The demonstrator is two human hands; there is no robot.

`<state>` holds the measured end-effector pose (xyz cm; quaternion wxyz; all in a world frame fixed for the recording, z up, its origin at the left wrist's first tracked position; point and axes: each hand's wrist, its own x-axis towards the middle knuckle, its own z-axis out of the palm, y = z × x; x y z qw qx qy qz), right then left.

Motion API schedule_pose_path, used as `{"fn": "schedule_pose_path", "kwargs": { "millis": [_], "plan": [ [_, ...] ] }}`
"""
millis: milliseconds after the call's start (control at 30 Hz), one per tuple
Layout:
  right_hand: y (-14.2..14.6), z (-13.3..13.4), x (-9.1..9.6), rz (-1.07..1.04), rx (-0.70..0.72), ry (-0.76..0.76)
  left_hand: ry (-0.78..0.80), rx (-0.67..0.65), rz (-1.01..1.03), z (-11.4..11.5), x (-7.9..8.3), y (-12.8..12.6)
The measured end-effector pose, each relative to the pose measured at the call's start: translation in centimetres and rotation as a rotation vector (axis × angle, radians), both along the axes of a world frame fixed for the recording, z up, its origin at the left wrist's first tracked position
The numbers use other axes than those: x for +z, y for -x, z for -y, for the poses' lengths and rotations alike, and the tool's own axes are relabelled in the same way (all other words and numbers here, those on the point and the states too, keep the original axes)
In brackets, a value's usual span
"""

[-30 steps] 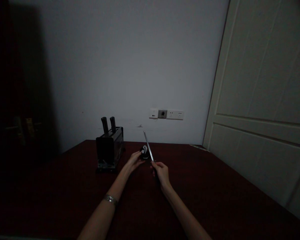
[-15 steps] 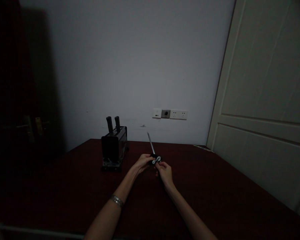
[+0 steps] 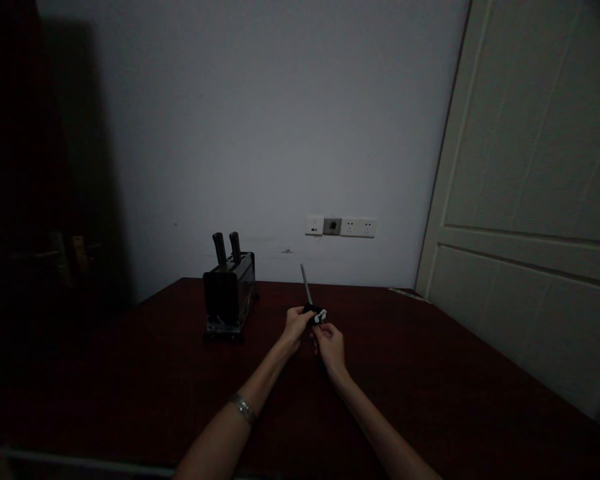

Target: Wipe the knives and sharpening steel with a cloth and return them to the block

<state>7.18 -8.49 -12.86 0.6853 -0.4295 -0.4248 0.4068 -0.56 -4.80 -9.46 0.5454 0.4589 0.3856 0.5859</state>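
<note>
In my left hand (image 3: 296, 325) is a long, thin metal tool (image 3: 306, 283) with a black grip end, its silver shaft pointing up and away from me. The left fingers are closed around the black end. A small white looped piece (image 3: 321, 316) shows at that end; what it is I cannot make out. Just below it my right hand (image 3: 331, 347) has thumb and fingers pinched together, close against the white piece. Whatever lies between those fingertips is hidden. To the left stands a black knife block (image 3: 221, 300) with two dark-handled knives (image 3: 227, 248) upright in its top.
Both forearms reach over a dark red table (image 3: 405, 373). Behind it is a pale wall with a row of sockets (image 3: 341, 227). A cream panelled door (image 3: 520, 200) rises along the right side, and a dark door with a handle (image 3: 60, 257) is at far left.
My left hand and the metal tool have shifted slightly right, and the white piece has turned and moved right with them. My right hand stays nearly where it was, still pinched.
</note>
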Motion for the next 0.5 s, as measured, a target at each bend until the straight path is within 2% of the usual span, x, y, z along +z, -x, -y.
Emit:
{"fn": "schedule_pose_path", "kwargs": {
  "millis": [233, 500],
  "plan": [
    [0.3, 0.1, 0.4, -0.014, -0.001, -0.008, -0.042, 0.058, 0.011, -1.1, 1.7, 0.1],
    [0.9, 1.2, 1.5, -0.071, 0.052, 0.008, -0.064, 0.167, 0.008, -6.1, 6.0, 1.1]
  ]
}}
